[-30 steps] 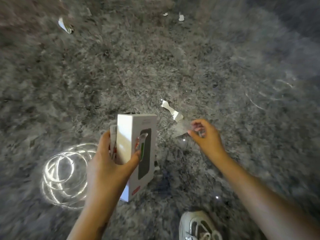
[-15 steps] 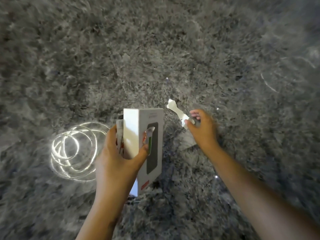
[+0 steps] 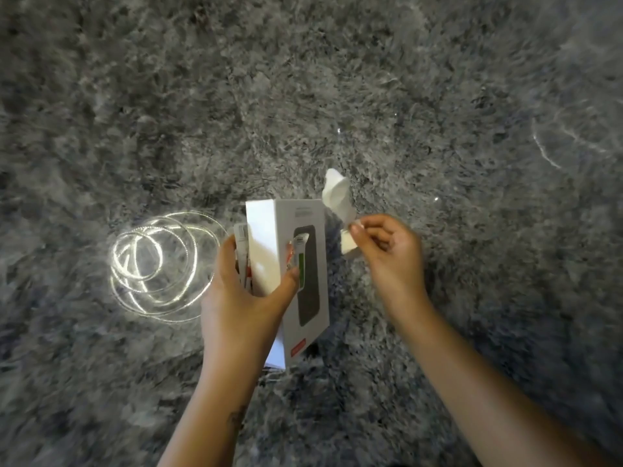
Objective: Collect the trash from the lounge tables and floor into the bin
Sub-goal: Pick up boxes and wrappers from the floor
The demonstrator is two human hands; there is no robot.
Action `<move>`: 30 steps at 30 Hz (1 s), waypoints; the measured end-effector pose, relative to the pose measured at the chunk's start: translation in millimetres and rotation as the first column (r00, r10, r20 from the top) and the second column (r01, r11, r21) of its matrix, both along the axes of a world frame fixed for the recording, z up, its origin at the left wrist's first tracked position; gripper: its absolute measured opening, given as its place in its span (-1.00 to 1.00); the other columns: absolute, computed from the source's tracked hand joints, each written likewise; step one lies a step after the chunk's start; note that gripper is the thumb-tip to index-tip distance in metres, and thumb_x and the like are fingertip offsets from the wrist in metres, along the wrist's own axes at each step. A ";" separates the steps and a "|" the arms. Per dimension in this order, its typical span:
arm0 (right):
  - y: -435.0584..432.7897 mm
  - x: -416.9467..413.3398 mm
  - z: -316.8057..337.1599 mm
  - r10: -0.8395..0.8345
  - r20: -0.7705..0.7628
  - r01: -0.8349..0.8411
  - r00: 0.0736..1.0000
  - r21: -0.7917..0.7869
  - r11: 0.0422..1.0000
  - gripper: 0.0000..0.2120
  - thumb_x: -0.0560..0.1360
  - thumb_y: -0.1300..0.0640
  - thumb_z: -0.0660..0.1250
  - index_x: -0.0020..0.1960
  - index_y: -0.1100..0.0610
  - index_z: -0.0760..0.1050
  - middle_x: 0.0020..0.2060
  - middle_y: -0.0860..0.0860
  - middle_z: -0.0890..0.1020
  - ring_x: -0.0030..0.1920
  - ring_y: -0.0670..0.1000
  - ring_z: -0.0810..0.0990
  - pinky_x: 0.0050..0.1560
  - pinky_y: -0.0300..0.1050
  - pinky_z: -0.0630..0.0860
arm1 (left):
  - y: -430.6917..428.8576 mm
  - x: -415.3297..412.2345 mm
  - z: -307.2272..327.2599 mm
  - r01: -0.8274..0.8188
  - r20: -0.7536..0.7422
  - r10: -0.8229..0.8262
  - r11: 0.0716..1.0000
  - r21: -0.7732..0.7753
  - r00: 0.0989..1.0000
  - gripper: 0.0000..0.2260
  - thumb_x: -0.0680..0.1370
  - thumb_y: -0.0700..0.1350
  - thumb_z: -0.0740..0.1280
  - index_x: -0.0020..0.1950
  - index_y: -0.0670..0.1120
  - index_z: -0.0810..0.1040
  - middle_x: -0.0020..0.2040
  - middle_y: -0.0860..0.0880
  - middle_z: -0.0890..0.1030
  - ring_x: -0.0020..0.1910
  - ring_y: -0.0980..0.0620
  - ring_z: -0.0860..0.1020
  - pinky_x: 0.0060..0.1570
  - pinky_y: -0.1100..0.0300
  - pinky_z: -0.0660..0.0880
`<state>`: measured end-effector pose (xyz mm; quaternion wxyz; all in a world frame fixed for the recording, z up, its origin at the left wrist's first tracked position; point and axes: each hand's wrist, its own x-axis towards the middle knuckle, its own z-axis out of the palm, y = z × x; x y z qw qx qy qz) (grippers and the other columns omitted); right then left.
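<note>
A shaggy grey rug (image 3: 337,79) fills the view, with a shiny coiled cord (image 3: 158,264) lying on it at the left. Above the rug, the left hand (image 3: 242,298) clamps a white carton (image 3: 266,251), probably stiff and light and best held across its narrow sides. Just beside it, the right hand (image 3: 391,254) pinches a crumpled white paper scrap (image 3: 337,193), which looks flimsy, near weightless and easy to grip anywhere.

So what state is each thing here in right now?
Left grip: holding white box and small packets.
Right grip: pinching paper scrap.
White box: upright, off the carpet.
Paper scrap: crumpled, off the carpet.
Shiny coil: looped, lying on carpet, untouched.
</note>
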<state>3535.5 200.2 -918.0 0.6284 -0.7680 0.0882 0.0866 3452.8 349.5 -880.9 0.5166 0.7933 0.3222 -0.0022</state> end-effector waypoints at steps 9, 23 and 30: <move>15.2 -32.3 17.3 0.144 -0.143 -0.120 0.979 0.166 0.979 -0.92 0.45 0.23 0.37 -0.21 0.16 0.54 -0.35 -0.02 0.65 -0.31 -0.09 0.61 -0.26 -0.22 0.53 | -10.6 -1.8 4.1 -0.017 0.044 0.019 0.998 -0.057 0.999 -0.45 0.27 0.17 0.45 0.19 0.05 0.42 -0.07 0.14 0.64 -0.15 0.21 0.62 -0.24 0.10 0.60; 5.3 -43.6 26.7 0.195 -0.259 -0.162 0.946 0.143 0.976 -0.92 0.44 0.17 0.40 -0.21 0.17 0.56 -0.29 0.10 0.67 -0.28 -0.01 0.63 -0.20 -0.18 0.55 | -24.8 -5.2 8.7 0.009 0.050 -0.008 1.000 -0.016 0.999 -0.39 0.18 0.30 0.41 0.11 0.05 0.39 -0.10 0.11 0.60 -0.19 0.14 0.59 -0.32 0.13 0.52; 5.6 -45.9 34.3 0.281 -0.137 -0.273 0.950 0.079 0.959 -0.85 0.39 0.18 0.45 -0.26 0.04 0.49 -0.32 -0.05 0.59 -0.30 -0.18 0.53 -0.22 -0.26 0.50 | -25.2 -13.1 13.4 0.024 0.050 -0.025 0.999 0.020 0.998 -0.43 0.31 0.18 0.45 0.23 0.00 0.41 -0.05 0.07 0.62 -0.12 0.05 0.61 -0.23 0.03 0.56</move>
